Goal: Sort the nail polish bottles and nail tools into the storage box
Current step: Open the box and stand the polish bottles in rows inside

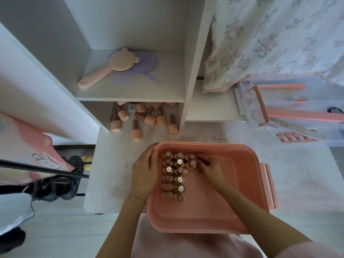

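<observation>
A pink storage box [232,207] sits in front of me on the white table. Several nail polish bottles [174,175] stand upright in rows along its left side. My left hand [144,172] grips the box's left rim, fingers curled over the edge. Inside the box, my right hand [210,168] has its fingers curled around a bottle next to the top row; the bottle is mostly hidden. More pink-capped bottles [143,118] lie scattered in the low shelf compartment behind the box.
A pink hand mirror [108,68] lies on the upper shelf. At the right stands a clear organiser [290,112] with pink nail files, a grey file [297,128] and a pink toe separator [296,136]. Floral cloth [275,40] hangs above it.
</observation>
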